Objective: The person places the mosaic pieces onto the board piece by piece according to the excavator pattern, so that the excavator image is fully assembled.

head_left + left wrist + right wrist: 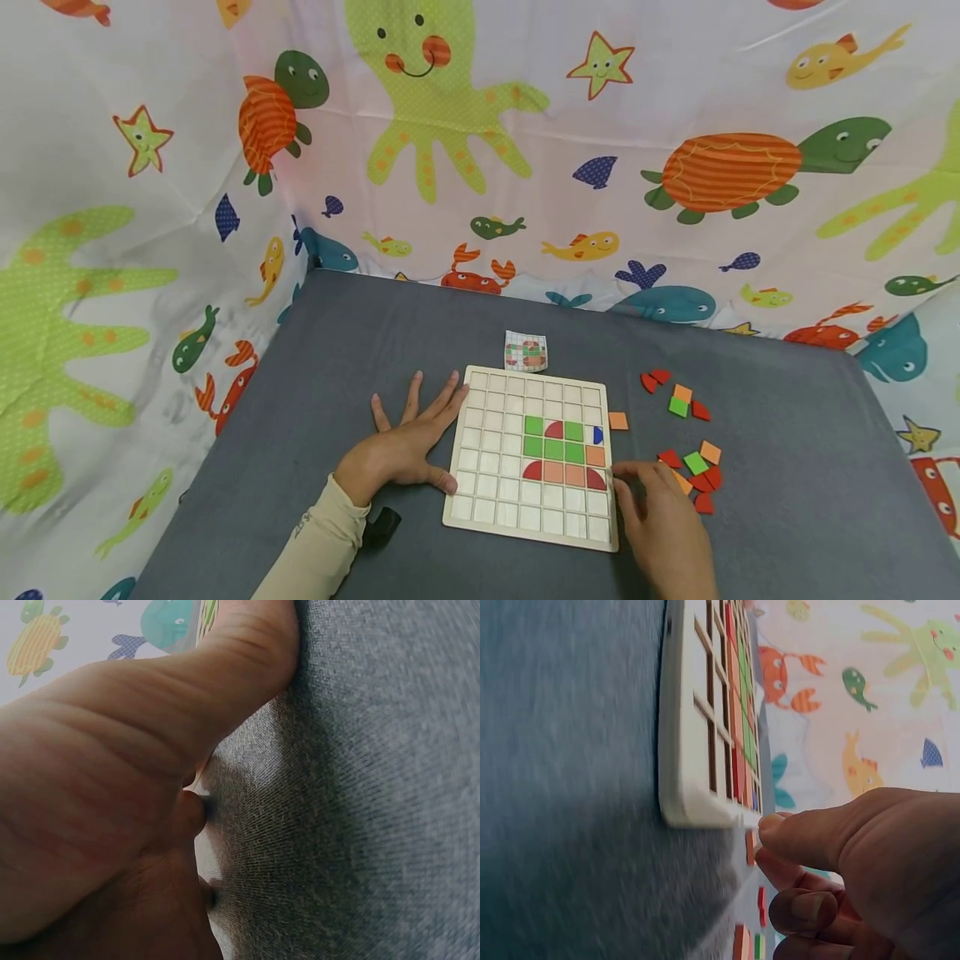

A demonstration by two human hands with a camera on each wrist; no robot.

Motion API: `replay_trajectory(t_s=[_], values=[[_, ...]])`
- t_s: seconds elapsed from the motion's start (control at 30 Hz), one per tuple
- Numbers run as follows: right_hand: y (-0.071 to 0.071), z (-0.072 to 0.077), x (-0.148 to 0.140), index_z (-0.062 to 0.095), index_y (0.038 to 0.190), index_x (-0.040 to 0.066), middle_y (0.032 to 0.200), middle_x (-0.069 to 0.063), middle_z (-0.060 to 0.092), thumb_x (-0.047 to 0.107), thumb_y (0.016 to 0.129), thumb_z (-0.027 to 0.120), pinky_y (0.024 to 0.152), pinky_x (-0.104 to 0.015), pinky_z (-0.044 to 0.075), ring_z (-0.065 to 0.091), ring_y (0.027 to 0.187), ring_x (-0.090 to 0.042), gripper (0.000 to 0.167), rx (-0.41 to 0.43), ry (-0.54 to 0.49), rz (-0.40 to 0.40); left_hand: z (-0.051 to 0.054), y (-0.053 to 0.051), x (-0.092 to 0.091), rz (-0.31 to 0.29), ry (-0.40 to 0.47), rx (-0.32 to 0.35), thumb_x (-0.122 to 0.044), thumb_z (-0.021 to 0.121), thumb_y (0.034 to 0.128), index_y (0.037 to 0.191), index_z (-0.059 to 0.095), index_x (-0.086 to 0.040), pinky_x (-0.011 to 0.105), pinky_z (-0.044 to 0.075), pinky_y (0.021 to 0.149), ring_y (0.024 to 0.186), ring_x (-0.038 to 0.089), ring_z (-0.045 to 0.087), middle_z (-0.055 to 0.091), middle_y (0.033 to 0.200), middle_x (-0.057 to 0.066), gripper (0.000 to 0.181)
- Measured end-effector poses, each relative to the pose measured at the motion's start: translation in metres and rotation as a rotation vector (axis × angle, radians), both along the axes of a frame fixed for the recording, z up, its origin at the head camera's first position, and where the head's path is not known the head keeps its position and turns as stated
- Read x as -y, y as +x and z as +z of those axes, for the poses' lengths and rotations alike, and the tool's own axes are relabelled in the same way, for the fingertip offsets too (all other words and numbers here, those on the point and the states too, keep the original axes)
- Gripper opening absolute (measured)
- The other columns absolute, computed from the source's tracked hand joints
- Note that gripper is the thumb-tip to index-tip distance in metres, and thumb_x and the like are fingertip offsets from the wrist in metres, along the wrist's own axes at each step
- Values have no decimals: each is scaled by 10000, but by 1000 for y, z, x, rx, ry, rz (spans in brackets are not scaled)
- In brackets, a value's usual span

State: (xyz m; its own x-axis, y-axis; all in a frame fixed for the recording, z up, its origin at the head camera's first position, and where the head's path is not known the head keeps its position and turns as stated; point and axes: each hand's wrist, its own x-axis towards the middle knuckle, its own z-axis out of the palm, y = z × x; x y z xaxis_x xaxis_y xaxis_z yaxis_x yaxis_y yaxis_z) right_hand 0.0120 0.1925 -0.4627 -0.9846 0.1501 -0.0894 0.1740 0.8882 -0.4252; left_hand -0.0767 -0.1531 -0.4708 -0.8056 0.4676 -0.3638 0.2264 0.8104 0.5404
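Wooden grid board sits between splayed left hand and bent right hand, grip unclear. Nudging could unseat tiles.

Cream left sleeve, small dark marking, black wrist device

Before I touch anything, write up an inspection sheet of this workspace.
Surface: grey cloth, looks flat.
Job's things: gridded board, partly filled with green, red, orange and blue pieces; small patterned card at its far edge; loose red, green and orange pieces to its right.
Clutter: black item by the left wrist, purpose unclear.
Left hand: fingers spread, touching the board's left edge.
Right hand: fingertips at the board's right edge; whether they pinch it is unclear.
Cables: nothing seen.
Surroundings: cloth backdrop printed with sea animals.
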Motion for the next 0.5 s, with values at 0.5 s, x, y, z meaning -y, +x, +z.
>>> replay_trajectory(t_s=[0.5], values=[[-1,-4,-48,752,1175,70,1056,-135,674,70,945,793,565,-314,393,517,672,-175,233,-208,60,-78,-8,0,2,10,13,9,-524,928,696,1717,-14,-373,817,-336,1010,1566,368,-359,-167,1778,-112,1397]])
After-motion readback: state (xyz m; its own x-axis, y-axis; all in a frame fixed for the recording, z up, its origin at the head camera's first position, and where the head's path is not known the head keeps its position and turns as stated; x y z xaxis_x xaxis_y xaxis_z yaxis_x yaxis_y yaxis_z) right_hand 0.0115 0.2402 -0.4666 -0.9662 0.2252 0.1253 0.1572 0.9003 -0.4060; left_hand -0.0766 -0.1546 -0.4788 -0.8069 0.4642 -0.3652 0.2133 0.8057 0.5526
